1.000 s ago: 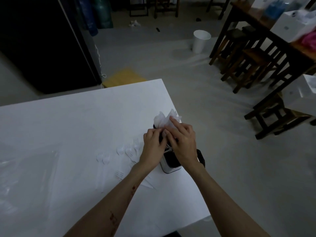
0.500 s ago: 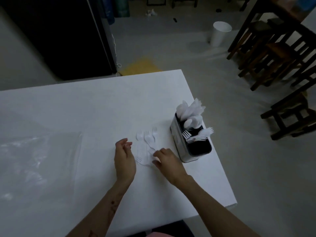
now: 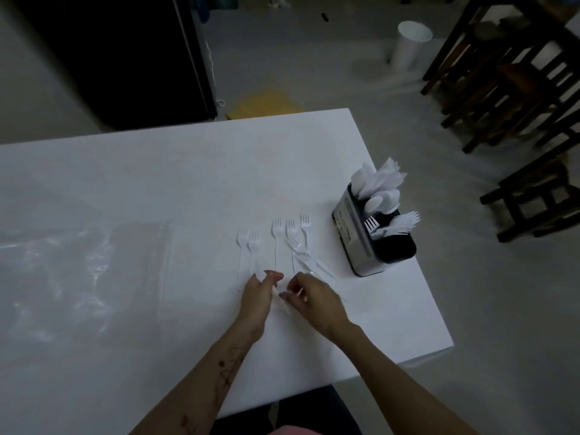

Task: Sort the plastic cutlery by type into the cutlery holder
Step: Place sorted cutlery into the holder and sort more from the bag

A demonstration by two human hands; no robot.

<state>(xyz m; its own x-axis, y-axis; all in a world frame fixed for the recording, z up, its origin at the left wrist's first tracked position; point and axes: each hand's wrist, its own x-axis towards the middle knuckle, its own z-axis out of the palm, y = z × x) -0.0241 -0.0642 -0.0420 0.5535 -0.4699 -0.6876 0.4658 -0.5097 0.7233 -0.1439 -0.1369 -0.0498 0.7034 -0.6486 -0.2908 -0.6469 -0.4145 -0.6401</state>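
Note:
Several white plastic forks (image 3: 277, 243) lie side by side on the white table (image 3: 125, 189), tines pointing away from me. To their right stands a metal cutlery holder (image 3: 351, 243) with a dark rim. It holds white knives in its far compartment, spoons in the middle one and forks in the near one. My left hand (image 3: 259, 295) and my right hand (image 3: 314, 296) meet at the near ends of the loose forks. Their fingers pinch at white fork handles (image 3: 282, 304) between them. The exact grip is hard to make out.
A clear plastic bag (image 3: 81, 271) lies flat on the table's left side. The table's right edge runs just past the holder. On the floor beyond stand a white bucket (image 3: 409, 45), dark wooden stools (image 3: 514, 89) and a tall black cabinet (image 3: 119, 54).
Both hands left the holder, where they were setting cutlery in, and came down to the loose forks. They now close together on fork handles. The view shifted left.

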